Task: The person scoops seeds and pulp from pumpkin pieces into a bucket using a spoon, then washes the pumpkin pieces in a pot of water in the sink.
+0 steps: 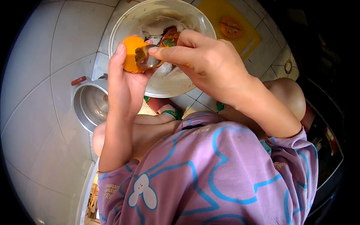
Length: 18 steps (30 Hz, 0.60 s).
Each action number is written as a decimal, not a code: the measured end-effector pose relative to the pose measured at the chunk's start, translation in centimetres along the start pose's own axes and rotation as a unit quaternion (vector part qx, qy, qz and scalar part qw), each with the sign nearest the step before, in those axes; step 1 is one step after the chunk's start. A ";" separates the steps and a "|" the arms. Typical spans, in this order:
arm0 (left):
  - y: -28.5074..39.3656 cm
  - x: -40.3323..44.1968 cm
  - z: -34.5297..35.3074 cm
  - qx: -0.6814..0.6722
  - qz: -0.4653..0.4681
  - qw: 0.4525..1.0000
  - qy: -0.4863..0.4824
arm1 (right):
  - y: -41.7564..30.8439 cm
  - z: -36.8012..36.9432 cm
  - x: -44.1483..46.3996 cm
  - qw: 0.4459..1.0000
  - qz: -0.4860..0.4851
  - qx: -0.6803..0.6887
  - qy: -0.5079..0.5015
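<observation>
gripping the orange piece (pixel 131 48), left hand (pixel 127 75); right fingers (pixel 165 53) clamp the spoon (pixel 149 58).

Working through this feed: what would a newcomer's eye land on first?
Probably the bright orange pumpkin piece in the left hand, met by a shiny spoon in the right hand. Both are over a big pale bucket holding scraps. Beyond it, at upper right, a cut pumpkin lies on a yellow board.
</observation>
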<state>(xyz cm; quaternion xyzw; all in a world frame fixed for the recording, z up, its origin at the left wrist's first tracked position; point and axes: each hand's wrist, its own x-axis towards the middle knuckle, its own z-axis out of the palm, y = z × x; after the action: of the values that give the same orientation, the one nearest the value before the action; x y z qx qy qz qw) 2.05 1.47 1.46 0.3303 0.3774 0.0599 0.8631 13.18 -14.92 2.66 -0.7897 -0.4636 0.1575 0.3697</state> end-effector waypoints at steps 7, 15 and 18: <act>0.1 -0.1 -0.5 0.049 0.040 0.998 -0.003 | -0.3 -0.5 -0.3 0.991 -0.033 -0.118 -0.054; 0.0 0.0 0.0 0.071 0.026 0.997 0.017 | -0.4 -0.6 0.2 0.995 -0.036 -0.080 -0.042; 0.2 -0.1 0.1 0.093 0.040 0.995 0.020 | -0.2 -0.3 0.1 0.993 -0.050 -0.099 -0.050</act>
<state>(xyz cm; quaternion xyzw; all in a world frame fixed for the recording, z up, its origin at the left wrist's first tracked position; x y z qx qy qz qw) 2.09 1.52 1.73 0.4228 0.3848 0.0657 0.8178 13.33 -14.90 3.04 -0.7896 -0.5335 0.1317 0.2731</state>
